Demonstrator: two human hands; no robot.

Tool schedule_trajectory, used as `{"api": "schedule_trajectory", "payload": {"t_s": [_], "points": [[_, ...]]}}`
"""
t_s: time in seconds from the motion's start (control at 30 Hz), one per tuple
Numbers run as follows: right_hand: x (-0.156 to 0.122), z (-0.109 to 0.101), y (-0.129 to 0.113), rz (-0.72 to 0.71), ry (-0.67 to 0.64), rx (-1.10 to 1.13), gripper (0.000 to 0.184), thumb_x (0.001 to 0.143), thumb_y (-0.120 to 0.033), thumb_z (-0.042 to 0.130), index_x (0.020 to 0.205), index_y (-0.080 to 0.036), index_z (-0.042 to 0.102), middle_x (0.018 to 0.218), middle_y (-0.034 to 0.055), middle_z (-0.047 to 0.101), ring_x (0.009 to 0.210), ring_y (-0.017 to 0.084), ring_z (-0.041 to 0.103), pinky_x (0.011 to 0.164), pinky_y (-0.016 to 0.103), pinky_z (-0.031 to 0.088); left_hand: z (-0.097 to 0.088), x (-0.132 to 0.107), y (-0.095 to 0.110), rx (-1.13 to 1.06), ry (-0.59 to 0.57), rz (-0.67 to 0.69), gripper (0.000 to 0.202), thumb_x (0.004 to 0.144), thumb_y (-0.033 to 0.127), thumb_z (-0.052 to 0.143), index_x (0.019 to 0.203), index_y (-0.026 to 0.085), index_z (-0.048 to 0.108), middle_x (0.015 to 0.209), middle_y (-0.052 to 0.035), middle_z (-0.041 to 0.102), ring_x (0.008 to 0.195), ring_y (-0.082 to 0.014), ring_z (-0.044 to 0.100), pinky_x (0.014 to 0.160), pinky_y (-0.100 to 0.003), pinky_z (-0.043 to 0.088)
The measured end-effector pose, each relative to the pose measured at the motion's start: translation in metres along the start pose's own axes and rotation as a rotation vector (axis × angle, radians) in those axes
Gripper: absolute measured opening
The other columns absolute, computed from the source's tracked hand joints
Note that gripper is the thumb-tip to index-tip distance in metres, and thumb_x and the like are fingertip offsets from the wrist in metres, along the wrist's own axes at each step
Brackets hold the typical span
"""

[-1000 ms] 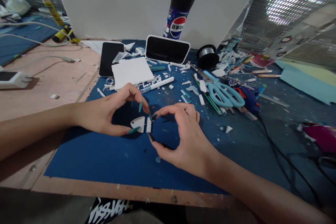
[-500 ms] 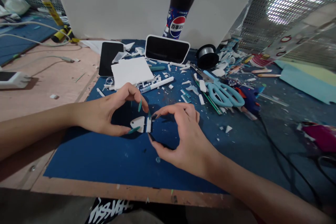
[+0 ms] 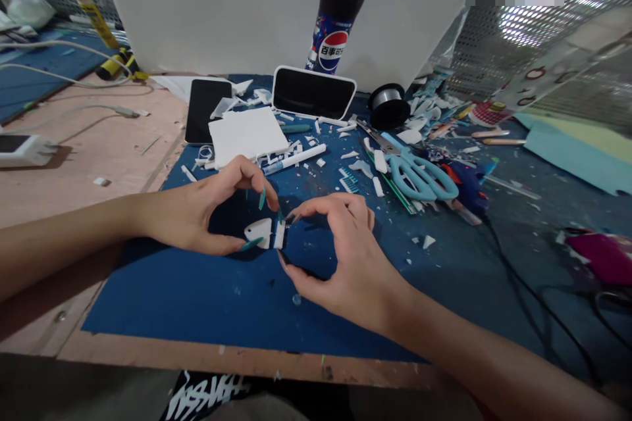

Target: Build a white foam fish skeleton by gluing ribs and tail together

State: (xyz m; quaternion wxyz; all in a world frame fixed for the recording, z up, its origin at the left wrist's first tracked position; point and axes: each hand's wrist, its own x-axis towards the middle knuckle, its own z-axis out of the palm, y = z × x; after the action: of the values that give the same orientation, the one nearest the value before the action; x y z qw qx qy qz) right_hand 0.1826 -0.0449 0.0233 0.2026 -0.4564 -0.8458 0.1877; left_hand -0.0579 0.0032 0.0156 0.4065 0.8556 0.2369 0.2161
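Observation:
On the blue cutting mat (image 3: 197, 296) my left hand (image 3: 197, 214) pinches a small white foam piece (image 3: 259, 232) between thumb and forefinger; the nails are long and teal. Right beside it stands a narrower white foam strip (image 3: 280, 235), and my right hand (image 3: 345, 256) curls around it, forefinger tip at its top and thumb below it. The two foam pieces touch edge to edge. Both hands rest low on the mat, fingers bent into a pinch.
A white foam square (image 3: 247, 135), a white marker (image 3: 295, 159), two dark phones (image 3: 314, 93), a cola bottle (image 3: 340, 13), teal scissors (image 3: 419, 176), a wire spool (image 3: 389, 105) and foam scraps lie behind the hands. A black cable (image 3: 533, 289) runs at the right. The wooden table edge (image 3: 247, 358) is near me.

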Motion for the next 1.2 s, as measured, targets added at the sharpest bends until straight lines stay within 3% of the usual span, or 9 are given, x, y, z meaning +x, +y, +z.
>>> {"api": "schedule_trajectory", "payload": {"t_s": [1.07, 1.2], "points": [[-0.0014, -0.0002, -0.0002, -0.024, -0.001, -0.005, 0.035, 0.075, -0.030, 0.061, 0.105, -0.020, 0.046, 0.109, 0.0086, 0.056, 0.109, 0.028, 0.041, 0.088, 0.042, 0.035, -0.0001, 0.0000, -0.0005, 0.054, -0.004, 0.026, 0.048, 0.073, 0.014, 0.063, 0.108, 0.024, 0.032, 0.113, -0.0115, 0.053, 0.107, -0.0231, 0.054, 0.091, -0.040, 0.046], [-0.0017, 0.0006, 0.0000, -0.090, 0.072, -0.038, 0.030, 0.079, -0.029, 0.057, 0.105, -0.019, 0.044, 0.109, 0.0111, 0.055, 0.105, 0.027, 0.044, 0.086, 0.042, 0.036, 0.0006, 0.0002, -0.0011, 0.062, 0.001, 0.027, 0.050, 0.071, 0.013, 0.064, 0.108, 0.023, 0.032, 0.112, -0.0117, 0.054, 0.106, -0.0237, 0.054, 0.090, -0.041, 0.046]]}}
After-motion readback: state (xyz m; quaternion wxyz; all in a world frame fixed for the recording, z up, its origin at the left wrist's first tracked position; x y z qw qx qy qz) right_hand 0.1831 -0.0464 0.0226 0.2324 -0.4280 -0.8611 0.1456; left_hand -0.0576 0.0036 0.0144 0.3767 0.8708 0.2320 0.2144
